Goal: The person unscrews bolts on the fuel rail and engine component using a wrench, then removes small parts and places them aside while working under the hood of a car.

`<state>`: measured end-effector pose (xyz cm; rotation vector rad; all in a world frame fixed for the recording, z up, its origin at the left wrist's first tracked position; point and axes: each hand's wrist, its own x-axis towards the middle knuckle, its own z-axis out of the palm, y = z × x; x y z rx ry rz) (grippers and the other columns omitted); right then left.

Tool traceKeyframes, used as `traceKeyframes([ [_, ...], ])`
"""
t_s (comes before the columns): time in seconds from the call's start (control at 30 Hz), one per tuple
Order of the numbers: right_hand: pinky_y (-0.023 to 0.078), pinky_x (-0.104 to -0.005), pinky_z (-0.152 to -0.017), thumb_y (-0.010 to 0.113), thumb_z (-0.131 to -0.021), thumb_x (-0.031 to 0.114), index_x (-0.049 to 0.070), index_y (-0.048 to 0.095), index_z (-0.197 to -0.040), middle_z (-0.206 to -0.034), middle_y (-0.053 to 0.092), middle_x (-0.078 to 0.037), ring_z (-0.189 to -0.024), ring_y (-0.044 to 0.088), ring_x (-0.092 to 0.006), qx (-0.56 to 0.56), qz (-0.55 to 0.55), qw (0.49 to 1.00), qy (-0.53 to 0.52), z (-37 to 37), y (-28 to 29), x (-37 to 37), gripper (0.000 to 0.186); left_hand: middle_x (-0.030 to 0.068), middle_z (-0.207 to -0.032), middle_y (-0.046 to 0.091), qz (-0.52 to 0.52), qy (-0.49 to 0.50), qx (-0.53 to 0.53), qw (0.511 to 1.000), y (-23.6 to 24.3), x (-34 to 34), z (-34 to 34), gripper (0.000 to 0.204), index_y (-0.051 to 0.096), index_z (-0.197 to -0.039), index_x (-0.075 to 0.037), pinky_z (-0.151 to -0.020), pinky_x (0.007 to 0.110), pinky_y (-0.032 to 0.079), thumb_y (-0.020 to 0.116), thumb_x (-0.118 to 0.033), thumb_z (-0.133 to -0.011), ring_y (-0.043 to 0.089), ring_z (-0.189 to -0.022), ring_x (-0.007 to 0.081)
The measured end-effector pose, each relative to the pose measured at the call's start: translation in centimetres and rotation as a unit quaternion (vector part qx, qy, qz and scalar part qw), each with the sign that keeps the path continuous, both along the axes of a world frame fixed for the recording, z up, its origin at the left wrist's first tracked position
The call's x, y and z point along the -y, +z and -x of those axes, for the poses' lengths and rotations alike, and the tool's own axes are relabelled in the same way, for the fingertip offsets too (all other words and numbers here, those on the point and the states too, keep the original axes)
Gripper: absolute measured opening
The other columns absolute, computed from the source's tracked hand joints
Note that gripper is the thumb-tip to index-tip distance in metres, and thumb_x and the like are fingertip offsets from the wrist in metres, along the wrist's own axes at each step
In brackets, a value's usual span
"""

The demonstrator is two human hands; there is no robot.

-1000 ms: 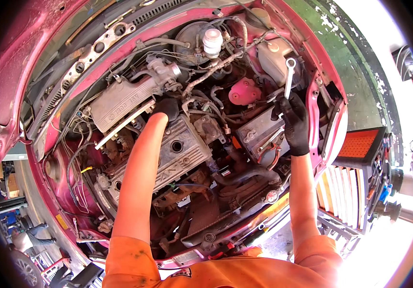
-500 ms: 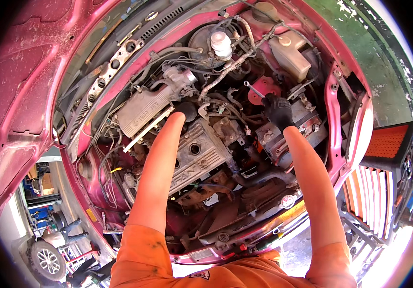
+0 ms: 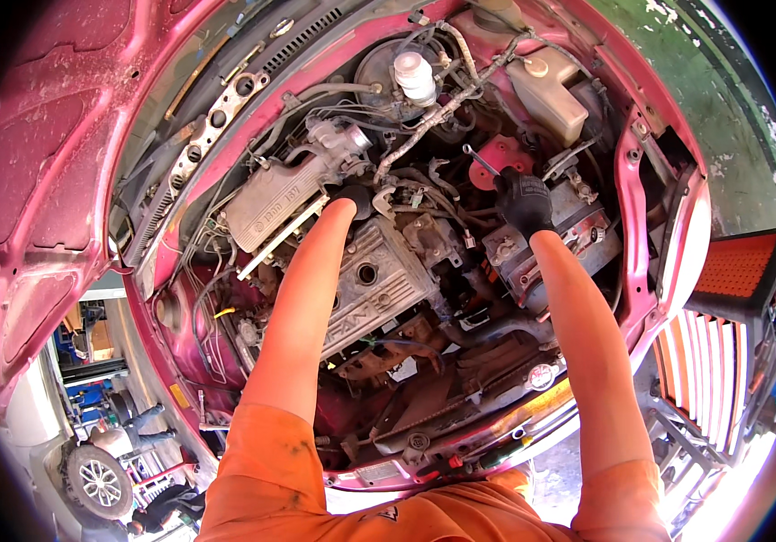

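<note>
My right hand (image 3: 525,204), in a black glove, is closed on a combination wrench (image 3: 482,161). The wrench's ring end points up and left, away from the fist, over the engine bay. Just below this hand sits the battery (image 3: 577,212), and a red round part (image 3: 507,155) lies beyond the wrench. My left hand (image 3: 352,200), also gloved in black, reaches down between the intake manifold (image 3: 272,200) and the valve cover (image 3: 379,287). Its fingers are hidden, so what they touch cannot be made out.
The raised pink hood (image 3: 45,135) stands at left. A metal gasket (image 3: 218,119) lies along the cowl. Brake fluid reservoir (image 3: 415,77) and a tan plastic tank (image 3: 550,95) sit at the far side. An orange air filter (image 3: 738,271) is at right, and a radiator cap (image 3: 541,376) lies near me.
The view has shifted slightly. My right hand still grips the wrench, which has tilted a little. My left hand stays at nearly the same spot among the engine parts.
</note>
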<state>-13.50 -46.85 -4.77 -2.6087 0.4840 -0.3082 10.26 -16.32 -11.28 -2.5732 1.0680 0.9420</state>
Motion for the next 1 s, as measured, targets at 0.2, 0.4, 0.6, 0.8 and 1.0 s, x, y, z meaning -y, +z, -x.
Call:
traceKeyframes([
  [0.2,0.045,-0.0518,-0.062,0.052,-0.086,0.025,0.009,0.057,-0.084,-0.071,0.061,-0.019,-0.068,0.060,-0.0394,0.041,-0.023,0.998,0.046,-1.2,-1.3,-2.5,0.017,0.0120,-0.117,0.060,-0.022,0.104,-0.130,0.986,-6.3,-5.8,-2.1,0.035,0.060,-0.115,-0.014,-0.088,0.034,0.045,0.041,-0.031,-0.092,0.058,-0.102,0.0264],
  [0.4,0.049,-0.0507,-0.060,0.052,-0.083,0.022,0.009,0.056,-0.079,-0.074,0.063,-0.017,-0.065,0.061,-0.0389,0.054,0.091,0.993,0.055,-0.7,-2.8,0.0,0.014,0.0133,-0.143,0.038,0.008,0.048,0.074,0.996,1.4,0.0,1.2,0.058,0.041,-0.138,-0.014,-0.102,0.040,0.037,0.051,-0.038,-0.086,0.039,-0.129,0.0318],
  [0.6,0.048,-0.0459,-0.060,0.061,-0.068,0.022,0.011,0.057,-0.079,-0.086,0.058,-0.011,-0.071,0.060,-0.0337,0.007,0.114,0.988,0.103,-0.7,0.1,-1.7,0.016,0.0048,-0.142,0.041,0.047,0.046,0.012,0.998,-3.8,-2.3,-1.3,0.040,0.048,-0.133,-0.019,-0.102,0.034,0.036,0.037,-0.023,-0.094,0.042,-0.126,0.0248],
  [0.8,0.046,-0.0465,-0.062,0.064,-0.069,0.024,0.011,0.056,-0.081,-0.085,0.058,-0.010,-0.073,0.059,-0.0329,0.070,0.132,0.982,0.120,-0.1,-0.1,-1.0,0.019,0.0030,-0.148,0.031,0.045,0.040,-0.024,0.998,-0.4,-0.3,-0.2,0.044,0.043,-0.137,-0.022,-0.106,0.035,0.032,0.039,-0.028,-0.093,0.037,-0.131,0.0253],
  [1.0,0.042,-0.0516,-0.063,0.050,-0.089,0.025,0.009,0.057,-0.080,-0.074,0.060,-0.018,-0.070,0.056,-0.0405,0.080,0.080,0.989,0.098,-0.3,0.4,-1.2,0.019,0.0031,-0.147,0.033,0.055,0.150,0.016,0.987,0.6,1.7,1.3,0.043,0.045,-0.135,-0.022,-0.105,0.036,0.034,0.040,-0.027,-0.093,0.038,-0.130,0.0253],
])
